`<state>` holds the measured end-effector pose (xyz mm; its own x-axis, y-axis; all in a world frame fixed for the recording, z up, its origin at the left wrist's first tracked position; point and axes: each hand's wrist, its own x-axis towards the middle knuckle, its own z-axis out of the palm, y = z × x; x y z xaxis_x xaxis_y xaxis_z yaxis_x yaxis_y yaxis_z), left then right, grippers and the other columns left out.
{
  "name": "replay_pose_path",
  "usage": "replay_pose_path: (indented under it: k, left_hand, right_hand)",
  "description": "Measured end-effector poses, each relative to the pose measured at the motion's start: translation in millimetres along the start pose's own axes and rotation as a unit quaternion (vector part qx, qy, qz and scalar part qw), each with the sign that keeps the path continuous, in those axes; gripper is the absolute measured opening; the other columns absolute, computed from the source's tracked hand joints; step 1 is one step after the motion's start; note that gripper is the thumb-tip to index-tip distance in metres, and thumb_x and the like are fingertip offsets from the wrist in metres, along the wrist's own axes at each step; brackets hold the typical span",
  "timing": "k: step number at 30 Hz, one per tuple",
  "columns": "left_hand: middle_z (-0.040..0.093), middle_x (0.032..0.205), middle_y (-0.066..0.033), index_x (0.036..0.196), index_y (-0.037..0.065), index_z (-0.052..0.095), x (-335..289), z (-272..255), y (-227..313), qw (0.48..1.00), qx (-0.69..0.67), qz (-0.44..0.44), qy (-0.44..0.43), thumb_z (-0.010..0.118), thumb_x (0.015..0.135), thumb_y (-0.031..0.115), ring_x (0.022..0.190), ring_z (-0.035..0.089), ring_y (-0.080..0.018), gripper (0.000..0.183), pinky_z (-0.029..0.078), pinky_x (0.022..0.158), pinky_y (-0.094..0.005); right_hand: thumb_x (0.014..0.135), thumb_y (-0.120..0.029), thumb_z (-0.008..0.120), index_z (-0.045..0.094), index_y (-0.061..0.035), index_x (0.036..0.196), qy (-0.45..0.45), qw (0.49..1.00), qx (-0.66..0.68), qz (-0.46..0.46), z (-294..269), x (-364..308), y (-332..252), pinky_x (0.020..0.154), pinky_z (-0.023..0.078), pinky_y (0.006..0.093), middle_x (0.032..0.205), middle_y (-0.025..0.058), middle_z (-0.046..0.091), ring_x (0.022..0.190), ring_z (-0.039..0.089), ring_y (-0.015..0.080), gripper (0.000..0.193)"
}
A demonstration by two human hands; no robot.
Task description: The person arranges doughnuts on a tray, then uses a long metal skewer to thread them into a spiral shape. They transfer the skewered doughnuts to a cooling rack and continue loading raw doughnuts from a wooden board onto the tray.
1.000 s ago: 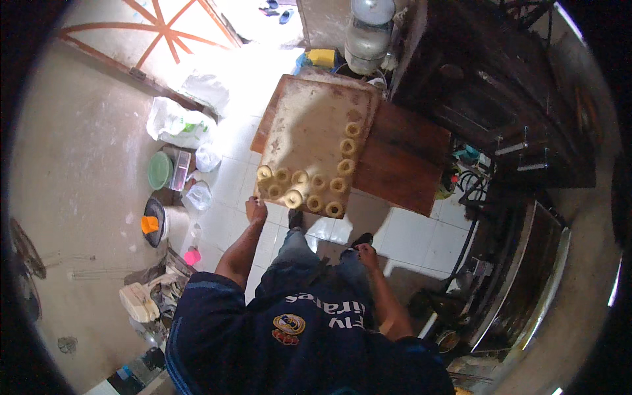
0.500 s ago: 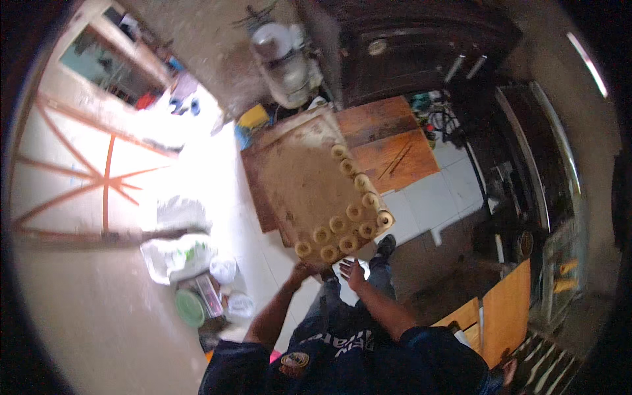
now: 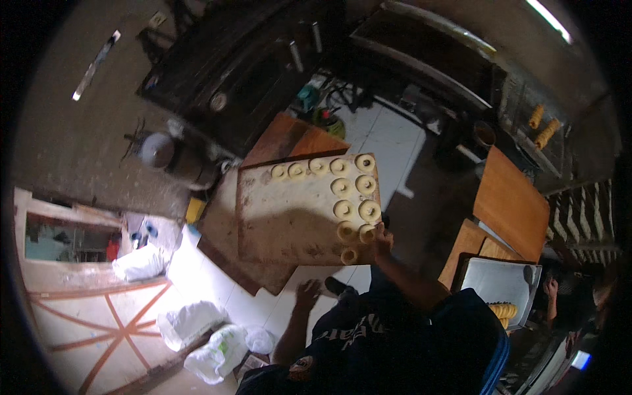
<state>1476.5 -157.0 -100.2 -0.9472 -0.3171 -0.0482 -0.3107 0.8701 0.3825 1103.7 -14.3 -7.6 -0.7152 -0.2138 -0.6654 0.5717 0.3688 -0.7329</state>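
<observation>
A wooden board (image 3: 276, 234) dusted with flour lies in front of me. Ring-shaped dough pieces (image 3: 342, 187) line its far edge and right side. My right hand (image 3: 382, 241) is at the board's near right corner, its fingers closed on the edge beside the closest rings; the fingertips are partly hard to make out. My left hand (image 3: 307, 294) hangs just short of the board's near edge, fingers apart and holding nothing.
Brown panels (image 3: 309, 139) lie beyond the board. At the right are a metal tray (image 3: 490, 280) with golden ring pastries (image 3: 503, 311), an orange-brown panel (image 3: 510, 204) and another person's hand (image 3: 551, 286). White sacks (image 3: 217, 352) sit at lower left. A dark oven (image 3: 247, 79) stands ahead.
My view has swung right, so the board appears turned. My left hand has come off the board's edge. My right hand, free before, has moved onto the near right corner.
</observation>
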Motion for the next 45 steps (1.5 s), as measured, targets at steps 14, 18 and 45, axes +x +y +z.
replay_pose_path:
  k: [14,18,45]
  left_hand:
    - [0.047,0.155,-0.0138,0.158,0.009,0.037,296.1,-208.3,-48.3,0.902,-0.383,-0.185,-0.075,0.050,0.108,0.042,0.143,0.045,-0.0298,0.061,0.035,0.121,-0.0549]
    - [0.057,0.141,-0.0214,0.152,0.004,0.042,416.9,-219.0,22.9,0.799,-0.527,-0.287,-0.039,0.053,0.108,0.035,0.137,0.047,-0.0331,0.055,0.041,0.116,-0.0499]
    - [0.055,0.148,-0.0166,0.152,0.000,0.043,668.5,-251.7,94.8,0.600,-0.689,-0.394,0.098,0.045,0.108,0.055,0.131,0.058,-0.0296,0.070,0.050,0.107,-0.0450]
  right_hand:
    - [0.105,-0.039,0.056,0.051,0.0096,0.135,0.055,0.997,0.035,0.028,-224.1,237.3,-293.6,0.087,0.056,0.0448,0.119,0.0245,0.069,0.099,0.071,0.0338,0.057]
    - [0.107,-0.043,0.049,0.072,0.0049,0.112,0.090,0.982,-0.129,-0.105,-257.4,360.6,-319.1,0.093,0.052,0.0426,0.118,0.0208,0.072,0.103,0.070,0.0297,0.053]
    - [0.087,-0.023,0.071,0.059,-0.0162,0.142,-0.029,0.482,-0.680,-0.551,-273.5,703.3,-611.8,0.112,0.042,0.0531,0.142,0.0132,0.058,0.129,0.056,0.0332,0.056]
